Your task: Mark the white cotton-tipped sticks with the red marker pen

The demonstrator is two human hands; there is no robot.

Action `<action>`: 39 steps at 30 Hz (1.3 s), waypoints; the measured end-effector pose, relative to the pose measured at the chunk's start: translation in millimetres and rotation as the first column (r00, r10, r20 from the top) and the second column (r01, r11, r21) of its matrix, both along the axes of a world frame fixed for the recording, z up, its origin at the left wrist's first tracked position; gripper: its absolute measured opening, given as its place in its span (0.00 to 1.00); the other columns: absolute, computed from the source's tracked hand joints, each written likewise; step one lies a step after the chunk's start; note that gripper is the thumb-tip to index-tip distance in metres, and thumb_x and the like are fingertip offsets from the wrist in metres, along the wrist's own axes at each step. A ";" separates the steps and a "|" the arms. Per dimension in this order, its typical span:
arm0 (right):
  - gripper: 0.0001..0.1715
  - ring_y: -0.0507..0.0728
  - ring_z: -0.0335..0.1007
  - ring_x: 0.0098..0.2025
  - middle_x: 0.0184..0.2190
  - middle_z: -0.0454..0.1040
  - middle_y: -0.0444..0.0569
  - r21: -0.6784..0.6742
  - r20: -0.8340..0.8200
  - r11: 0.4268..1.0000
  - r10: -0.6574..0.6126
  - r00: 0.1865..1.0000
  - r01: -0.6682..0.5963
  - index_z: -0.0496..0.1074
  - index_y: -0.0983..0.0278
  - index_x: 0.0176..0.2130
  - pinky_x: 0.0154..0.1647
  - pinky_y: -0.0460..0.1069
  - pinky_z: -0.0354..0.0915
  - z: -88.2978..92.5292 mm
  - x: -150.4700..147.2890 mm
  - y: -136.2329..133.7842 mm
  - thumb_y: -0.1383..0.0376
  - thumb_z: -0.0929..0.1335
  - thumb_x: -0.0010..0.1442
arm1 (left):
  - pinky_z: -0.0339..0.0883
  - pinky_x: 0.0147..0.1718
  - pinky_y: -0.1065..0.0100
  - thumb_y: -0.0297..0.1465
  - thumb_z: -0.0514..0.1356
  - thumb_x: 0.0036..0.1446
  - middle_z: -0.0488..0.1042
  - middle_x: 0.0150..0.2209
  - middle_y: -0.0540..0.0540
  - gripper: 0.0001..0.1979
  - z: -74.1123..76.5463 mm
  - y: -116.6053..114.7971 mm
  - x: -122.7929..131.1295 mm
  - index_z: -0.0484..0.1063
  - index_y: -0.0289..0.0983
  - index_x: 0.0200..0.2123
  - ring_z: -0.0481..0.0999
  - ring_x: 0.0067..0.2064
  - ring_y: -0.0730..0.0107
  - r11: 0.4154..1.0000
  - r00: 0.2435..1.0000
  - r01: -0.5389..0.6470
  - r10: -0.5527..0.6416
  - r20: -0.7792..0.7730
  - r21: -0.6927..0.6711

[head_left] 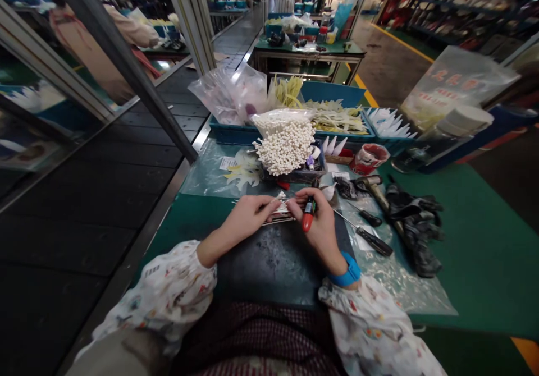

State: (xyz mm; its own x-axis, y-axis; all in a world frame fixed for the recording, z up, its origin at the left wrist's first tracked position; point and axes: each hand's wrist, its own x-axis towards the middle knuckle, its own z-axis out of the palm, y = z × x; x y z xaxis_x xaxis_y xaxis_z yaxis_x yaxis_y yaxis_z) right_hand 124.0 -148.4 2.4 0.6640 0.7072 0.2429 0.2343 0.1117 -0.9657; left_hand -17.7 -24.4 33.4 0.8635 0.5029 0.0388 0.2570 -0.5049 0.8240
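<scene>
left hand (248,214) pinches thin white-tipped stems (281,212) at near-centre of green bench (475,252) | right hand (315,219) grips stems plus red-handled tool (307,217) | far: stem bundle (284,140) untouched (most work apparently left) | scissors (370,235) right

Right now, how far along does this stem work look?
Done: nothing finished is clearly identifiable. In hand: left hand and right hand pinch a thin bunch of white-tipped wire stems; the right also holds a red-handled tool. Left: a large bundle of white-budded stems lies behind.
</scene>
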 end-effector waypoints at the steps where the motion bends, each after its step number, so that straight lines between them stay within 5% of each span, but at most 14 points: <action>1: 0.12 0.54 0.73 0.32 0.30 0.76 0.42 -0.036 0.032 0.999 -0.018 0.999 0.020 0.71 0.59 0.38 0.36 0.50 0.69 -1.6 2.2 0.2 0.57 0.74 0.58 | 0.65 0.39 0.66 0.40 0.55 0.68 0.82 0.34 0.46 0.18 1.3 2.8 -1.5 0.80 0.37 0.34 0.78 0.36 0.63 0.998 0.999 -0.044 0.044 0.009 0.033; 3: 0.11 0.53 0.69 0.30 0.29 0.74 0.41 -0.131 0.118 0.991 -0.025 0.993 0.041 0.70 0.59 0.36 0.34 0.48 0.65 -4.5 7.2 -0.2 0.57 0.73 0.58 | 0.66 0.40 0.65 0.40 0.56 0.67 0.83 0.36 0.45 0.16 3.6 8.7 -4.1 0.81 0.38 0.38 0.78 0.38 0.62 0.987 0.988 -0.149 0.145 0.050 0.065; 6: 0.08 0.53 0.66 0.28 0.27 0.73 0.40 -0.270 0.242 0.963 0.050 0.969 0.018 0.69 0.59 0.35 0.31 0.47 0.60 -6.9 14.1 -2.8 0.59 0.70 0.60 | 0.63 0.33 0.67 0.43 0.56 0.67 0.74 0.27 0.48 0.19 4.7 13.4 -4.7 0.81 0.37 0.38 0.72 0.31 0.66 0.978 0.973 -0.208 0.210 0.099 -0.033; 9: 0.05 0.54 0.66 0.27 0.25 0.72 0.41 -0.372 0.385 0.926 0.101 0.917 0.055 0.70 0.59 0.34 0.31 0.48 0.58 -6.5 17.6 -5.7 0.60 0.68 0.62 | 0.54 0.25 0.70 0.48 0.58 0.64 0.62 0.22 0.53 0.22 1.8 10.3 -1.5 0.79 0.35 0.37 0.61 0.24 0.73 0.951 0.983 -0.111 0.148 0.109 -0.289; 13: 0.07 0.58 0.73 0.32 0.30 0.78 0.46 -0.333 0.429 0.935 0.030 0.903 0.127 0.72 0.58 0.36 0.33 0.50 0.61 -0.7 14.6 -6.9 0.58 0.71 0.62 | 0.45 0.21 0.72 0.51 0.60 0.62 0.56 0.23 0.55 0.24 -2.4 0.6 2.4 0.78 0.34 0.39 0.52 0.22 0.77 0.807 0.991 0.017 0.064 0.116 -0.591; 18: 0.14 0.59 0.81 0.45 0.41 0.83 0.47 0.043 0.035 0.997 0.070 0.997 -0.072 0.68 0.57 0.40 0.49 0.55 0.72 8.6 3.9 -4.7 0.57 0.74 0.61 | 0.47 0.21 0.74 0.53 0.60 0.62 0.58 0.24 0.54 0.25 -2.3 -8.2 3.0 0.79 0.35 0.38 0.55 0.24 0.78 0.824 0.997 0.056 -0.016 0.075 -0.564; 23: 0.19 0.57 0.82 0.37 0.35 0.83 0.45 0.058 -0.164 0.995 0.095 0.982 -0.086 0.65 0.57 0.38 0.42 0.54 0.76 9.3 1.0 -3.3 0.55 0.76 0.57 | 0.49 0.21 0.74 0.54 0.61 0.59 0.62 0.24 0.54 0.27 -6.6 -11.3 4.2 0.79 0.34 0.38 0.56 0.23 0.79 0.781 0.994 0.108 -0.090 0.061 -0.616; 32: 0.20 0.54 0.78 0.32 0.31 0.79 0.40 0.078 -0.172 0.997 0.042 0.984 -0.029 0.64 0.57 0.39 0.38 0.51 0.74 11.8 2.9 -3.9 0.58 0.77 0.56 | 0.47 0.20 0.74 0.51 0.60 0.62 0.62 0.24 0.55 0.25 -8.6 -9.0 3.1 0.80 0.33 0.44 0.56 0.22 0.80 0.755 0.978 0.180 -0.205 0.034 -0.630; 39: 0.20 0.54 0.78 0.33 0.32 0.80 0.42 0.076 -0.150 0.997 0.034 0.988 -0.023 0.65 0.58 0.38 0.38 0.52 0.75 14.2 1.0 -4.7 0.57 0.78 0.56 | 0.48 0.21 0.73 0.52 0.60 0.61 0.62 0.24 0.54 0.26 -9.9 -7.9 3.8 0.80 0.33 0.43 0.57 0.22 0.79 0.792 0.986 0.142 -0.163 0.017 -0.594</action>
